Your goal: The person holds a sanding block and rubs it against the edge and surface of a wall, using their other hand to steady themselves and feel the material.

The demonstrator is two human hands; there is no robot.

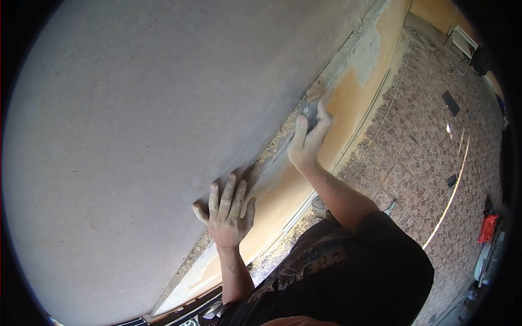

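While your left hand lies flat and spread on the grey plastered wall, palm down with nothing in it, your right hand is closed around a small grey tool, pressed to the rough lower edge of the plaster. What the tool is exactly is hard to tell; only a bit of it shows above your fingers.

You look to be working the bottom margin of the render, where the grey coat meets the orange band of the wall base. The grey face above looks smooth, but the edge is crumbly and uneven along the whole run between your hands, so this step seems partway through.

The next move probably calls for steady pressure along that line, keeping the tool flat to the seam so it does not gouge the finished face or smear onto the orange band. Your bracing hand sits lower along the same edge, well apart from the tool, touching the plaster just above the seam. The patterned tiled floor lies beyond the wall base.
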